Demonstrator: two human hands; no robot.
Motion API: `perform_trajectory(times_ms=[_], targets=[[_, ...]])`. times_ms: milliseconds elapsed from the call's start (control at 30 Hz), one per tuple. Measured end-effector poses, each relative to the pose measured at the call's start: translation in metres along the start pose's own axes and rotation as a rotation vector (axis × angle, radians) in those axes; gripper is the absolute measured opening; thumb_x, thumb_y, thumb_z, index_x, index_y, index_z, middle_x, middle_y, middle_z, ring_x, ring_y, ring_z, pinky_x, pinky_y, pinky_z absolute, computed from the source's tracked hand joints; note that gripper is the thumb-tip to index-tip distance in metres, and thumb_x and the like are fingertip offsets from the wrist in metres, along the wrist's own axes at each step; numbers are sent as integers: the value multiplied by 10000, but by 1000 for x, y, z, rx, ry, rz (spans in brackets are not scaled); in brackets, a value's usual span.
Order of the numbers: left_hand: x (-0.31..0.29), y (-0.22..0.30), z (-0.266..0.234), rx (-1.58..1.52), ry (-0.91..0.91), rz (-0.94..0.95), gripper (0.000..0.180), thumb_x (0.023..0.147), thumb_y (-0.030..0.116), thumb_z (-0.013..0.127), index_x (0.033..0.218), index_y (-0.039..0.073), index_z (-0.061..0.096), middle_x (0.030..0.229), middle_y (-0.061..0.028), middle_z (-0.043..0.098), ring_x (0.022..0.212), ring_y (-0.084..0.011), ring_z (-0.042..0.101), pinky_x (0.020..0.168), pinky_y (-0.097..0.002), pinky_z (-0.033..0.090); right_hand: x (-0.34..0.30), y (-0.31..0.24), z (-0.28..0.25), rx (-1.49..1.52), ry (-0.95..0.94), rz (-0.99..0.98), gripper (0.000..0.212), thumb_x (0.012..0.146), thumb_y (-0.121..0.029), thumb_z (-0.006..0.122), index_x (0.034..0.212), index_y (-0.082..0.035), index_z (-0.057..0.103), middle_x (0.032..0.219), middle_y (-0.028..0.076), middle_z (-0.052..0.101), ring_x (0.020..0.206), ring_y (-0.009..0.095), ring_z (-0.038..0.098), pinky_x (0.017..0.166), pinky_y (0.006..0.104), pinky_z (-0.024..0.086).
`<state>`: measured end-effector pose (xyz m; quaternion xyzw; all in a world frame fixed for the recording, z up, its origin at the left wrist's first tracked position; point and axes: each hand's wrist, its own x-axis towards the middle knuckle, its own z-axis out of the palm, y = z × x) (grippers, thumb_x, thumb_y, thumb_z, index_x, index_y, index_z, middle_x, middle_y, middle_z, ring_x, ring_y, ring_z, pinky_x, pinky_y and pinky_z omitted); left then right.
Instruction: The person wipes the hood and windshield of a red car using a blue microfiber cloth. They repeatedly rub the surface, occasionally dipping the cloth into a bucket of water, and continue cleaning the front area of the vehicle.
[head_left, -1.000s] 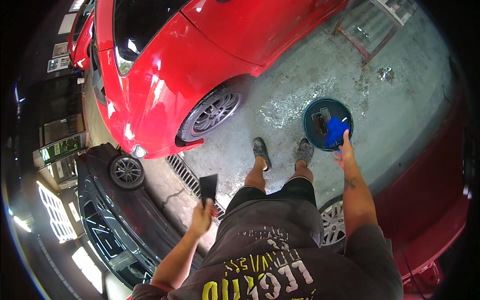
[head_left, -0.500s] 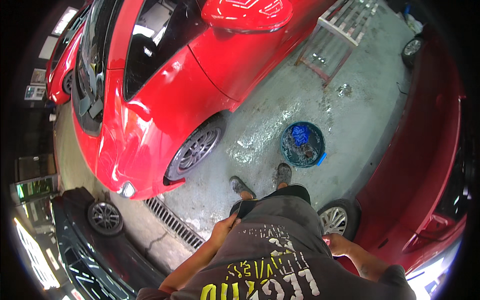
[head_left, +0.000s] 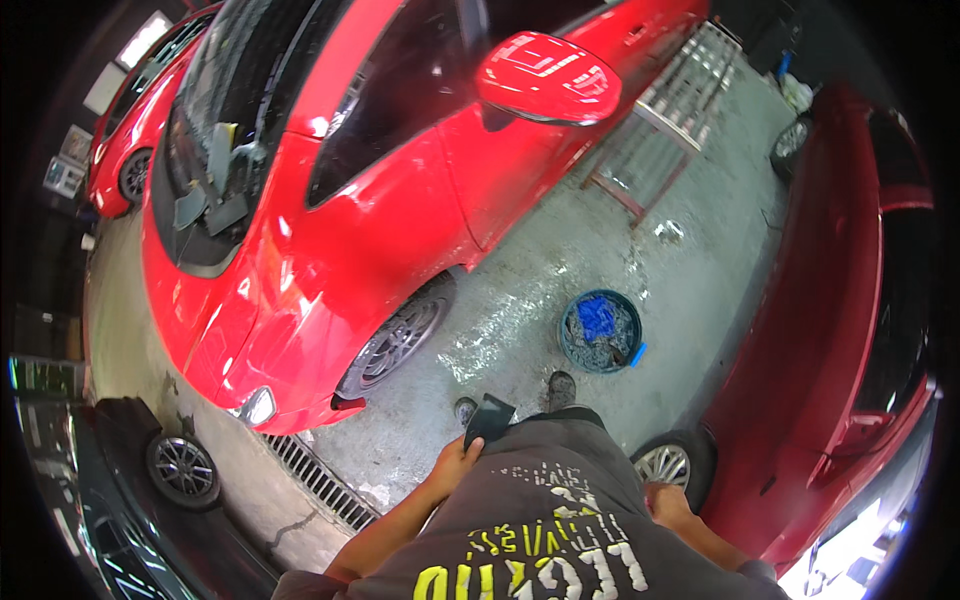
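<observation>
The left hand [head_left: 452, 462] is closed around the lower end of a flat dark squeegee-like blade [head_left: 489, 421], the fingers wrapped over its edge while the wider end of the blade points up and away from the body, toward the wet concrete floor [head_left: 560, 260]. The hand sits just in front of the person's dark grey printed shirt [head_left: 540, 530], at about waist level.

The right hand [head_left: 668, 500] hangs low at the person's right side, partly hidden by the shirt. Only its back and part of the wrist show, so whether the fingers are curled or spread cannot be told, and nothing is seen in it. It lies close to the alloy wheel [head_left: 664, 464] of a dark red car [head_left: 860, 330] on the person's right.

Ahead of the person's shoes [head_left: 560, 388] stands a round blue bucket [head_left: 600, 331] on the floor, holding a blue cloth [head_left: 597, 318] and grey rags. It is well apart from both hands.

On the left, a bright red car [head_left: 380, 200] fills much of the view, its side mirror [head_left: 548, 78] jutting out and its front wheel [head_left: 398, 340] turned toward the person. A metal drain grate [head_left: 315, 480] runs across the floor near its front bumper, and a metal rack [head_left: 665, 120] stands beyond the car.
</observation>
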<state>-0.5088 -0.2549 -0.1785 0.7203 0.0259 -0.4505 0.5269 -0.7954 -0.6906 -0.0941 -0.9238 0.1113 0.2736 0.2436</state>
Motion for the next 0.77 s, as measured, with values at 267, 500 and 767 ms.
perform_trajectory(times_ms=[267, 500, 767], targets=[[-22, -46, -39, 133, 347, -66, 418, 1224, 364, 587, 1384, 18, 758, 1172, -219, 838, 1078, -320, 795, 999, -457, 589, 66, -48, -51, 140, -15, -48, 219, 893, -220, 739, 878, -5, 705, 869, 269, 730, 851, 524, 740, 753, 591, 583], [-21, -94, -39, 176, 579, 61, 421, 1222, 363, 548, 1314, 17, 769, 1111, -265, 821, 1029, -427, 799, 914, -517, 593, 69, -48, -5, 367, 133, 112, 171, 967, -136, 685, 857, -14, 639, 783, 301, 637, 750, 528, 679, 675, 565, 512], [-12, -2, -64, 526, 413, -40, 450, 1209, 419, 548, 1338, 15, 700, 1088, -313, 798, 1065, -529, 772, 920, -628, 573, 67, -30, 20, 441, 112, 121, 169, 946, -108, 696, 828, -16, 616, 792, 286, 652, 661, 452, 610, 654, 535, 493]])
